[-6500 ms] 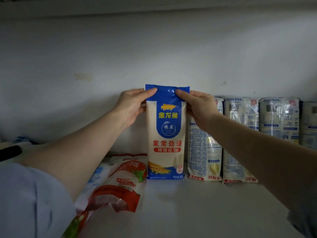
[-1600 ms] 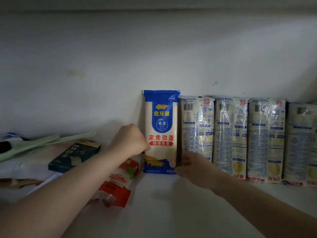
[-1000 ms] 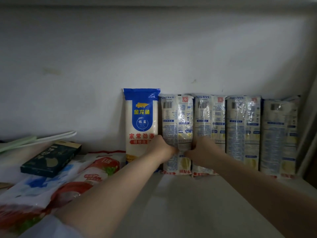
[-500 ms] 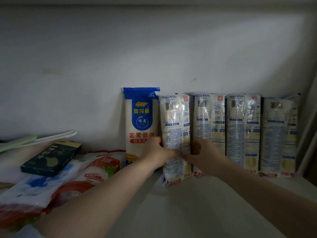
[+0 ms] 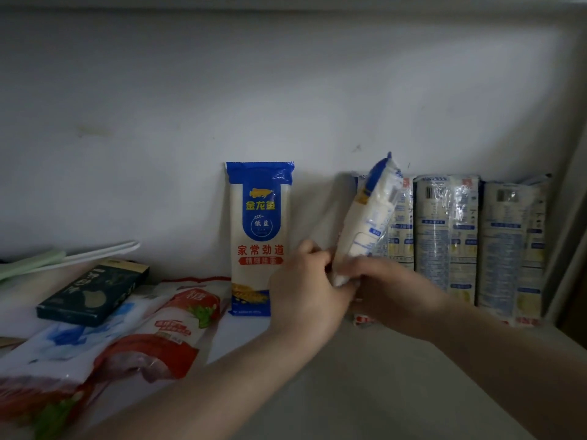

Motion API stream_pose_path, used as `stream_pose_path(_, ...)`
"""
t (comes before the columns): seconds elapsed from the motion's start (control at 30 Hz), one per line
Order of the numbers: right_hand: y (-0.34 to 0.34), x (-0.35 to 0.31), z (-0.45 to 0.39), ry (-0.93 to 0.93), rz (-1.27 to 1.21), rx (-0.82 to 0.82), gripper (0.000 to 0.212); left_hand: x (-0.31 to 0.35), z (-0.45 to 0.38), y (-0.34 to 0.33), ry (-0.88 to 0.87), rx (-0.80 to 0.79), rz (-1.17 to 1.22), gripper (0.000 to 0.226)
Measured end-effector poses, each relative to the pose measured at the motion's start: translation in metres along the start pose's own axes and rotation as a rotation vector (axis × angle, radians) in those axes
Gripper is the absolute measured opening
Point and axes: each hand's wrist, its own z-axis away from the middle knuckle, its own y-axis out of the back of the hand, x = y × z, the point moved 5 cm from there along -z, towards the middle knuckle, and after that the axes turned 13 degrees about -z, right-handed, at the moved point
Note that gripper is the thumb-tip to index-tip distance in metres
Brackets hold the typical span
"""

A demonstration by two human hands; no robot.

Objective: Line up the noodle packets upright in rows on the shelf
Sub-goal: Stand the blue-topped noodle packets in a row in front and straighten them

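Half a second ago the clear-wrapped noodle packet with blue print stood leaning in the row beside its blue-topped neighbour; now the lifted noodle packet (image 5: 370, 217) is off the shelf board and twisted edge-on, top tipped right, leaving a gap in the row. Both hands hold its lower end: the left hand (image 5: 305, 290) has its fingers curled round the bottom from the left, the right hand (image 5: 386, 287) wraps it from the right. To finish the turn well, I would rotate it until the printed front faces out like the blue-and-cream front-facing packet (image 5: 260, 236), then seat its base flat in the gap and press it square against the remaining back-facing packets (image 5: 448, 236). The pale shelf board (image 5: 365, 392) is dim, backed by a scuffed white wall (image 5: 222, 90). At left lie red-and-white sugar bags (image 5: 152, 338) and a dark flat box (image 5: 95, 290).
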Motion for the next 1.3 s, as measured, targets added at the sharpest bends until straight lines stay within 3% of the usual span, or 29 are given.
stream_pose_path(0.1,-0.006,0.000,0.003,0.081,-0.214,-0.005,0.032,0.018,0.012,0.006,-0.121,0.007,-0.068,0.039)
stream_pose_path(0.2,0.002,-0.003,0.005,0.121,-0.376,0.047,0.023,0.023,0.018,0.013,-0.204,-0.135,0.132,0.044)
stream_pose_path(0.3,0.014,-0.008,0.010,0.142,-0.420,0.049,0.038,-0.004,0.012,0.012,-0.019,-0.275,0.276,0.067)
stream_pose_path(0.37,0.016,-0.009,0.011,0.117,-0.444,0.024,0.046,-0.020,0.009,0.003,0.134,-0.486,0.376,0.075)
stream_pose_path(0.47,0.013,-0.008,0.010,0.085,-0.464,-0.023,0.049,-0.025,0.022,-0.012,0.210,-0.824,0.514,0.038)
stream_pose_path(0.53,0.010,-0.008,0.009,0.090,-0.474,-0.036,0.053,-0.028,0.026,-0.016,0.186,-0.882,0.519,0.029)
stream_pose_path(0.67,0.014,-0.004,0.006,0.095,-0.467,-0.017,0.061,-0.034,0.025,-0.021,0.199,-0.865,0.548,0.026)
stream_pose_path(0.77,0.019,-0.007,0.006,0.104,-0.374,0.070,0.051,-0.037,0.021,-0.023,0.183,-0.856,0.525,0.016)
stream_pose_path(0.87,0.022,-0.010,0.009,0.112,-0.306,0.165,0.032,-0.048,0.013,-0.019,0.213,-0.821,0.472,0.038)
stream_pose_path(0.97,0.027,-0.013,0.010,0.153,-0.333,0.268,0.037,-0.062,0.002,-0.009,0.271,-0.785,0.445,0.049)
stream_pose_path(1.17,0.044,-0.015,0.019,0.128,-0.454,0.468,0.041,-0.079,-0.009,0.006,0.465,-0.642,0.743,0.068)
stream_pose_path(1.3,0.043,-0.013,0.024,0.203,-0.562,0.505,0.026,-0.080,-0.002,-0.002,0.677,-0.493,1.083,0.056)
